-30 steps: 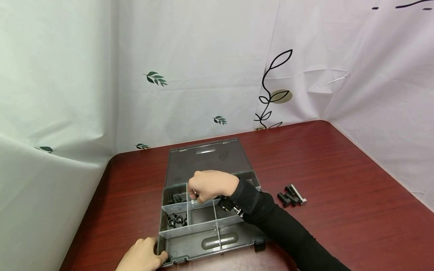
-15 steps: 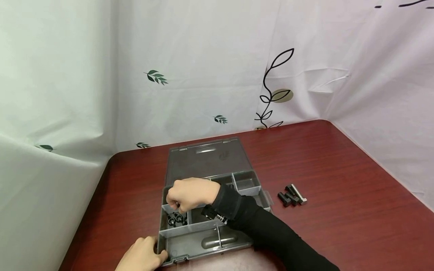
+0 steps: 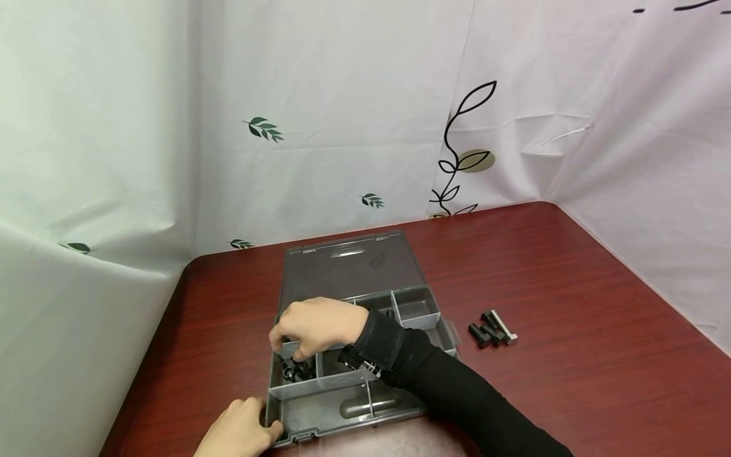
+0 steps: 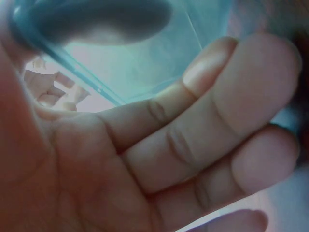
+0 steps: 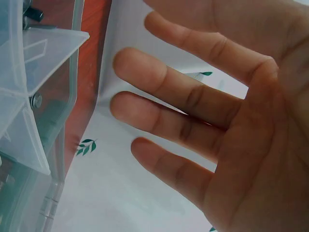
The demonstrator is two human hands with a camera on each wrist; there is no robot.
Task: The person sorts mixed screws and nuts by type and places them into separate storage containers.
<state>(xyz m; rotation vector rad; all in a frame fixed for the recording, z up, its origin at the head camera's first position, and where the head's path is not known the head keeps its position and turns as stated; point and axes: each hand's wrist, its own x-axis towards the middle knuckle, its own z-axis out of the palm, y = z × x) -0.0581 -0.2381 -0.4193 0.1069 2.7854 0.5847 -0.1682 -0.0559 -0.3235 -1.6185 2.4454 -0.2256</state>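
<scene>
A grey plastic compartment box (image 3: 320, 407) lies on the table with its lid folded back. My left hand (image 3: 237, 431) grips the box's front left corner, thumb over the wall and fingers outside. In the left wrist view those fingers (image 4: 178, 140) lie along the side of the box. Over the box's left compartments hovers my right hand (image 3: 322, 322), thumb and fingers apart. The right wrist view shows its fingers (image 5: 193, 96) spread, holding nothing. Small black ring-ended parts (image 3: 297, 370) lie in the left middle compartment just below; the back left compartment is largely hidden by the hand.
The lid (image 3: 348, 270) lies flat behind the box. Right of it, several black bolts (image 3: 485, 334) and a silver bolt (image 3: 504, 328) rest on the reddish wooden table (image 3: 594, 317). White curtains (image 3: 342, 95) hang around the back and sides.
My right hand has moved left across the box, and its pinched fingers have opened. The pile of black parts beneath looks fuller. The left hand has stayed on the corner.
</scene>
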